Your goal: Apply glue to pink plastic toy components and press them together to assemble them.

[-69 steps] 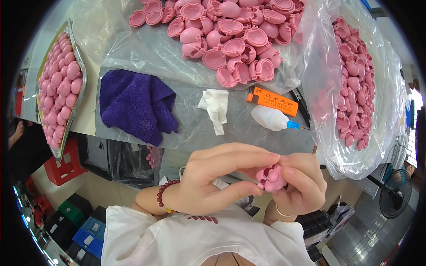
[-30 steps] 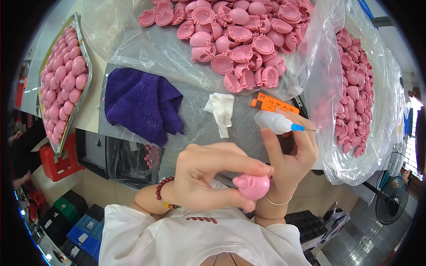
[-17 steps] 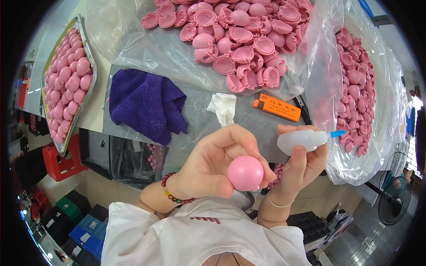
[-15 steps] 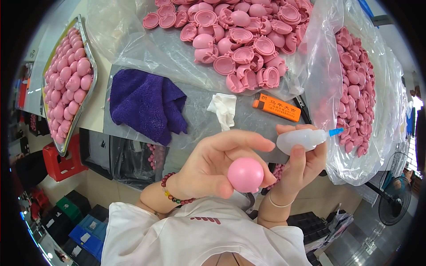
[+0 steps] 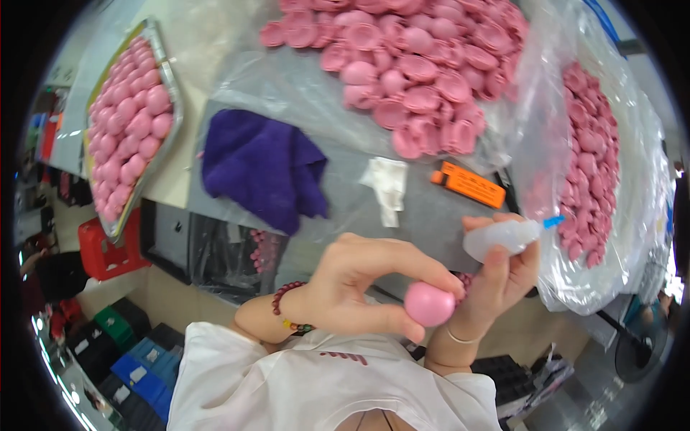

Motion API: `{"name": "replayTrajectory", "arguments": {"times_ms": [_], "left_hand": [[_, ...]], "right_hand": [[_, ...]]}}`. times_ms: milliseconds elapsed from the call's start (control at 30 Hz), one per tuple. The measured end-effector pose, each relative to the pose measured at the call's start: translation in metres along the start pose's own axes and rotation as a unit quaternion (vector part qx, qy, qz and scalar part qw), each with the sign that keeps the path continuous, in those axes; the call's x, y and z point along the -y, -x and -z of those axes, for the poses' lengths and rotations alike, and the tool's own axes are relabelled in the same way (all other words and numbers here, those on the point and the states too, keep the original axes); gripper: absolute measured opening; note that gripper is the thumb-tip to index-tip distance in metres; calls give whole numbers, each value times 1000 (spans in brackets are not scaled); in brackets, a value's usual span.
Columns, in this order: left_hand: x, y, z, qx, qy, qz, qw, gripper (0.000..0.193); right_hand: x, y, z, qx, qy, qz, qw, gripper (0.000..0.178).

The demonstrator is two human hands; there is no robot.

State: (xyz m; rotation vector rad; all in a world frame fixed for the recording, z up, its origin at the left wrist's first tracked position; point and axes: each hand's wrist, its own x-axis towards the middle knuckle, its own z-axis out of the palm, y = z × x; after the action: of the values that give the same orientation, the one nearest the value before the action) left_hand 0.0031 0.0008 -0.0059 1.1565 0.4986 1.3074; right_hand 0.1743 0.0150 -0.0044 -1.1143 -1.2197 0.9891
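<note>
Between the thumb and fingers of my left hand (image 5: 363, 284) sits a smooth, glossy pink ball (image 5: 429, 303), held near my chest. My right hand (image 5: 502, 276), just to its right, grips a translucent white squeeze bottle (image 5: 501, 239) that lies on its side. The bottle's blue tip (image 5: 553, 222) points right, away from the ball. On the grey work surface ahead of my hands are a crumpled white tissue (image 5: 388, 185) and an orange box cutter or similar flat orange case (image 5: 471, 184); its exact kind is unclear.
A purple cloth (image 5: 262, 169) lies left of the tissue. Pink hollow shell pieces (image 5: 420, 68) are heaped at the back, with more in a clear plastic bag (image 5: 636, 215) at right. A metal-rimmed tray (image 5: 172, 93) of pink balls stands at left, above a red stool (image 5: 108, 248).
My left hand has moved right with the ball, its fingers now pinching it more closely. The table things appear shifted right in view. The bottle stays in my right hand.
</note>
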Motion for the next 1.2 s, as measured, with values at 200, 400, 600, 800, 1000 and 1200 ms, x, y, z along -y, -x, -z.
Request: {"name": "replayTrajectory", "arguments": {"times_ms": [200,400,600,800,1000,1200], "left_hand": [[-54,5,49,-110,-307,-55,944,24],[-138,-4,177,-297,-781,-71,545,26],[-177,-24,249,-325,-811,47,485,29],[-225,-32,335,-309,-777,215,505,29],[-191,-82,232,-243,-761,-58,599,24],[-92,-115,143,70,-793,-100,597,17]], "right_hand": [[0,3,11,-9,57,37,998,38],[-5,-1,10,26,85,46,995,36],[-1,0,14,27,95,45,994,35],[-1,-1,17,48,77,52,994,34],[2,-1,11,38,82,59,994,34],[4,-1,13,48,71,46,995,32]]}}
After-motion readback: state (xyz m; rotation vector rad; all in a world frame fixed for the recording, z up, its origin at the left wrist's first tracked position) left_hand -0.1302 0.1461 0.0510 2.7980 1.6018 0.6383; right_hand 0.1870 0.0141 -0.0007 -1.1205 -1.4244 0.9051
